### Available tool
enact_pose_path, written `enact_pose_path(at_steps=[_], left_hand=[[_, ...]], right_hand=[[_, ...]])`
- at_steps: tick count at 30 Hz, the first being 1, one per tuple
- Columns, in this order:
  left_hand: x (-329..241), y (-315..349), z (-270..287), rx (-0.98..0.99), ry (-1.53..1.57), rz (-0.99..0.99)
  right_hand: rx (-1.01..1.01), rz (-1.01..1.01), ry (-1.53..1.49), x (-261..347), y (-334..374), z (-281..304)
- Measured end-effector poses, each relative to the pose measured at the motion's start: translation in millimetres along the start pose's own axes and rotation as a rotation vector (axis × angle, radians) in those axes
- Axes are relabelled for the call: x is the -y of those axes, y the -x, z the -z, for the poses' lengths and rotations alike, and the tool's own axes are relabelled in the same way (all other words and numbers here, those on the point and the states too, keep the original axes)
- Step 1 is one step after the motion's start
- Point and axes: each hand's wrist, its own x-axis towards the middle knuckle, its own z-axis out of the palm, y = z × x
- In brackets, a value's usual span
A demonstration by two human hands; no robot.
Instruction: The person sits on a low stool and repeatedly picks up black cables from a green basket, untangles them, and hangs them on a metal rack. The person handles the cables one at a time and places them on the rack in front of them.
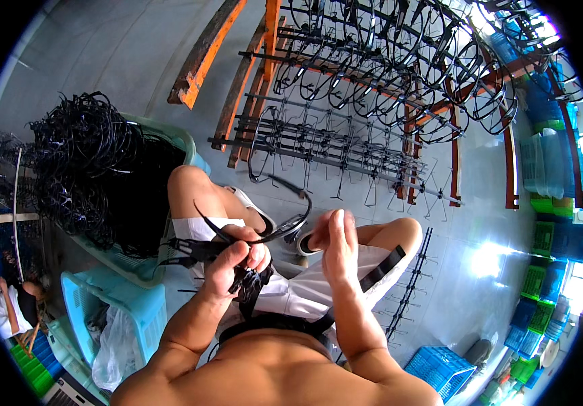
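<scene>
My left hand [234, 264] is closed around a bunch of thin, glossy black strips, held above my lap. One curved black hoop [299, 218] arches out of that hand toward the right. More dark strips [193, 250] stick out to its left, and a dark clump [251, 281] hangs under its fingers. My right hand [337, 250] is raised beside the hoop's right side, apart from it. Its fingers are stretched out, partly smeared by motion, and no object shows in it. What exactly the black pieces are, I cannot tell.
Ahead, orange posts [200, 57] carry metal bars with wire hooks [332, 139], hung with black hoops [373, 68]. A pale green basket [186, 139] heaped with black strips [88, 149] stands left. Blue crates [440, 372] are lower right. Another person [17, 308] sits far left.
</scene>
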Motion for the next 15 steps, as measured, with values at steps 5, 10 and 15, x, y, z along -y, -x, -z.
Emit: enact_pose_path(at_steps=[5, 10, 15], left_hand=[[6, 15, 3, -0.005, -0.177, 0.074], [2, 25, 9, -0.037, -0.297, 0.119], [-6, 14, 18, -0.150, -0.303, 0.217]], right_hand=[[0.155, -0.475, -0.534, 36, 26, -44], [0.123, -0.055, -0.444, 34, 11, -30], [-0.008, 0.318, -0.418, 91, -22, 23]])
